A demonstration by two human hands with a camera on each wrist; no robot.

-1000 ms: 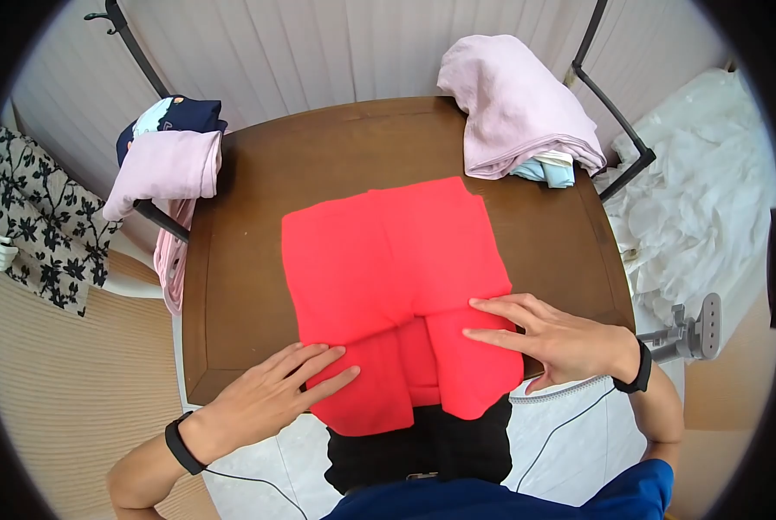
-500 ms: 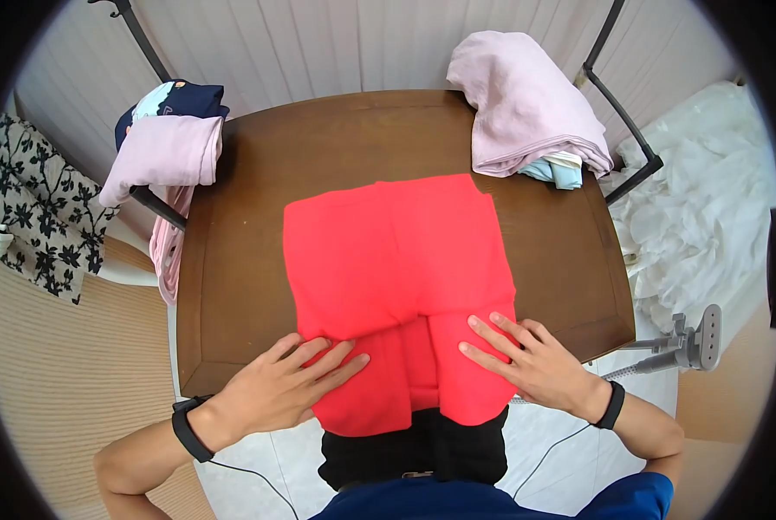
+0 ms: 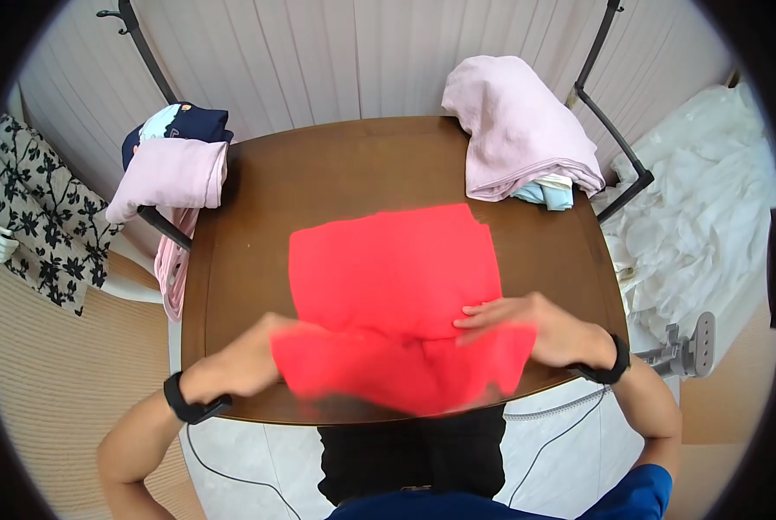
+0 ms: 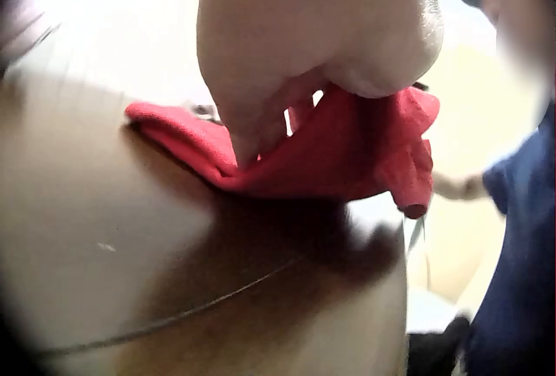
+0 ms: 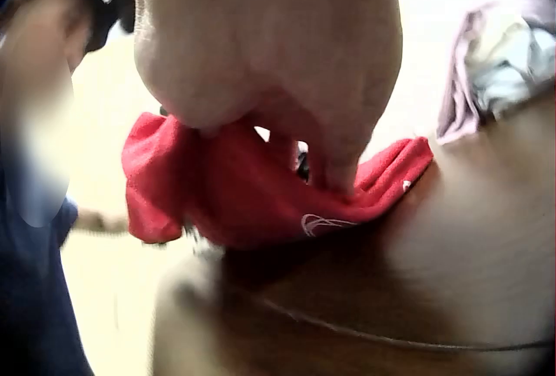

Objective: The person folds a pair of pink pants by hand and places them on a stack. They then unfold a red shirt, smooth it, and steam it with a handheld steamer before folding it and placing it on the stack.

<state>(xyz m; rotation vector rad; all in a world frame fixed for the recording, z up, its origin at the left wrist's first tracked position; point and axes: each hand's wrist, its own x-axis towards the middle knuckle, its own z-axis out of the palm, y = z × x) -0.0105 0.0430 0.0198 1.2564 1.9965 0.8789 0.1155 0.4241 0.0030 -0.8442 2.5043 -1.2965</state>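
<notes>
The red cloth (image 3: pixel 388 269) lies on the brown table, its far part flat and its near part lifted and blurred by motion. At its left side my left hand (image 3: pixel 245 355) grips the raised edge; the left wrist view shows the red fabric (image 4: pixel 304 163) held between the thumb and fingers of that hand (image 4: pixel 304 37). On the opposite side, my right hand (image 3: pixel 544 329) holds the other end of the lifted part, with fingertips over the cloth. In the right wrist view the fabric (image 5: pixel 252 193) is pinched under the right hand (image 5: pixel 269 46).
A pink folded cloth (image 3: pixel 175 173) and a navy one (image 3: pixel 199 123) are at the table's (image 3: pixel 336 165) left corner. Another pink pile (image 3: pixel 526 130) sits at the back right over light blue cloth (image 3: pixel 545 192). White ruffled fabric (image 3: pixel 700 199) hangs at the right, near a grey metal clamp (image 3: pixel 700 347).
The near part of the red cloth has come up off the person's lap side and over the table edge. Both hands have gone from resting on the cloth to gripping it.
</notes>
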